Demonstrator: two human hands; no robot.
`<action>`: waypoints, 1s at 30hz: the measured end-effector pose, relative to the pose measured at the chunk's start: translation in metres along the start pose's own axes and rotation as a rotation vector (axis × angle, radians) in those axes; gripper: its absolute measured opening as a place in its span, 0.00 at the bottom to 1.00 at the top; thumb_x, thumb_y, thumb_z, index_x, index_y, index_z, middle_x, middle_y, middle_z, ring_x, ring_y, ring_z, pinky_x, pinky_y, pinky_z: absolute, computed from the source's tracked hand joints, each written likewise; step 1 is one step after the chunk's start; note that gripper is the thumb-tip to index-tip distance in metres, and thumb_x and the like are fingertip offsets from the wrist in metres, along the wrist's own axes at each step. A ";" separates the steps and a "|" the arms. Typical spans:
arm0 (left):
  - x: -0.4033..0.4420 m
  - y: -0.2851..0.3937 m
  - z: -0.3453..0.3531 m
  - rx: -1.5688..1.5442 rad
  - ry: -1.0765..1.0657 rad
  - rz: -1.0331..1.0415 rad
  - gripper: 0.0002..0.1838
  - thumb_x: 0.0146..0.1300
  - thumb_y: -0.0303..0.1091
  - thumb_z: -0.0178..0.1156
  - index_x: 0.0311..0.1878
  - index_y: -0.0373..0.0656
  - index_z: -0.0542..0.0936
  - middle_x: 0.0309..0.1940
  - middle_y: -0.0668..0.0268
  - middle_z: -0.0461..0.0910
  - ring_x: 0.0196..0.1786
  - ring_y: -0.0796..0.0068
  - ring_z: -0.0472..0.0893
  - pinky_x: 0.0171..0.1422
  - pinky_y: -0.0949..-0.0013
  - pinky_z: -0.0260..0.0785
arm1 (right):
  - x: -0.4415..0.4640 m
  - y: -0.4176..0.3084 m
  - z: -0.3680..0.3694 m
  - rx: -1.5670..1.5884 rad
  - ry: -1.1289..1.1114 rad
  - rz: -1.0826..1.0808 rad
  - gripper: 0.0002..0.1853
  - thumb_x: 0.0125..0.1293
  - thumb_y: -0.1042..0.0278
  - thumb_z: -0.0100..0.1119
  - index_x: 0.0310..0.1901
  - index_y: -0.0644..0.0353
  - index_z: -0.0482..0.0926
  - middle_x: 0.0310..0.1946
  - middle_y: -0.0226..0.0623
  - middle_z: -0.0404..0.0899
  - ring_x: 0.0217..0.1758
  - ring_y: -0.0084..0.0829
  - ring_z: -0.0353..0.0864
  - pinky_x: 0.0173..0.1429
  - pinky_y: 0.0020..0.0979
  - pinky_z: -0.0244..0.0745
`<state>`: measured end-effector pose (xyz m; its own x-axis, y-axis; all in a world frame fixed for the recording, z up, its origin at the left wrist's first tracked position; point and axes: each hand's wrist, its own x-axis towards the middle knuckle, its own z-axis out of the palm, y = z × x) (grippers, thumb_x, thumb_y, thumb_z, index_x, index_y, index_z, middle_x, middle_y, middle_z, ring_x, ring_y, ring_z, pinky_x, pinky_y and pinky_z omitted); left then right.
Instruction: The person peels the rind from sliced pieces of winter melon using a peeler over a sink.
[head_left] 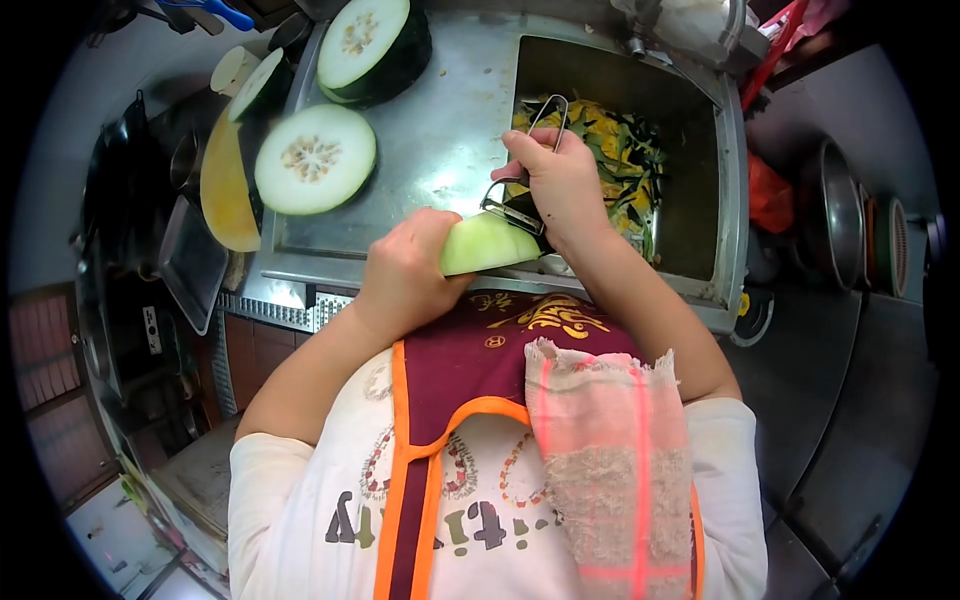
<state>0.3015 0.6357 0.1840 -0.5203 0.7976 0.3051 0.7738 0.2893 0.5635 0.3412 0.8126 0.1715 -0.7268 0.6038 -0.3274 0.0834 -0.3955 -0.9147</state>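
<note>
My left hand (410, 262) is closed around one end of a pale green, partly peeled melon piece (487, 243) near the counter's front edge. In my right hand (565, 185) is a metal peeler (512, 212), its blade at the right end of the piece, where dark skin shows. Both hands have their fingers wrapped. Beyond them, green and yellow peelings (615, 155) lie in the sink (690, 225). Cut melons with dark rind stand at the left: a round slice (316, 160) with seeds and a larger piece (400, 50) behind it.
The metal counter (440, 130) joins the sink on its left. At the far left are a yellow wedge (228, 185), a grey tray (193, 262) and dark pans. A red bag (769, 190) and metal bowls (838, 215) stand right of the sink. A faucet is at the back.
</note>
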 end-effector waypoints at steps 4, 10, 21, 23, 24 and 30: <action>-0.006 0.001 0.001 0.023 0.014 -0.002 0.20 0.38 0.24 0.68 0.39 0.40 0.76 0.33 0.56 0.77 0.34 0.54 0.79 0.38 0.63 0.73 | 0.000 0.002 0.001 -0.011 -0.015 0.058 0.18 0.54 0.69 0.60 0.41 0.72 0.66 0.28 0.42 0.75 0.26 0.28 0.78 0.32 0.26 0.71; -0.020 -0.012 0.001 0.059 0.138 -0.002 0.19 0.40 0.25 0.69 0.39 0.40 0.76 0.32 0.56 0.78 0.34 0.55 0.80 0.37 0.63 0.73 | 0.042 0.113 -0.103 0.128 0.481 0.345 0.20 0.62 0.70 0.54 0.54 0.69 0.68 0.45 0.49 0.75 0.38 0.42 0.81 0.36 0.32 0.81; -0.011 -0.006 0.022 -0.027 0.296 -0.295 0.22 0.43 0.30 0.68 0.43 0.40 0.73 0.33 0.54 0.79 0.34 0.54 0.80 0.38 0.63 0.73 | 0.012 -0.010 0.005 0.007 -0.032 -0.076 0.16 0.56 0.67 0.59 0.40 0.69 0.69 0.30 0.41 0.80 0.32 0.26 0.78 0.42 0.25 0.72; -0.011 -0.008 0.017 -0.023 0.206 -0.309 0.21 0.43 0.31 0.69 0.42 0.39 0.72 0.33 0.54 0.78 0.37 0.52 0.80 0.39 0.60 0.72 | 0.015 -0.006 0.007 -0.031 -0.003 -0.032 0.14 0.59 0.67 0.59 0.40 0.66 0.69 0.30 0.41 0.79 0.31 0.25 0.76 0.38 0.25 0.73; -0.010 -0.009 0.013 -0.019 0.157 -0.316 0.21 0.43 0.32 0.69 0.41 0.39 0.72 0.34 0.54 0.77 0.38 0.52 0.79 0.40 0.59 0.72 | 0.015 -0.006 0.007 -0.026 0.007 -0.008 0.14 0.59 0.66 0.59 0.40 0.66 0.69 0.30 0.41 0.79 0.31 0.25 0.77 0.38 0.26 0.74; 0.027 0.009 -0.025 -0.143 -0.169 -0.380 0.26 0.42 0.38 0.68 0.45 0.38 0.73 0.37 0.53 0.78 0.42 0.52 0.79 0.46 0.57 0.71 | 0.010 -0.011 0.006 0.025 0.048 0.034 0.16 0.56 0.67 0.58 0.39 0.69 0.67 0.29 0.42 0.79 0.30 0.26 0.78 0.38 0.27 0.73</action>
<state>0.2851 0.6461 0.2166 -0.6828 0.7275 -0.0680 0.4748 0.5125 0.7155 0.3287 0.8187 0.1793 -0.6905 0.6216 -0.3700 0.0906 -0.4332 -0.8968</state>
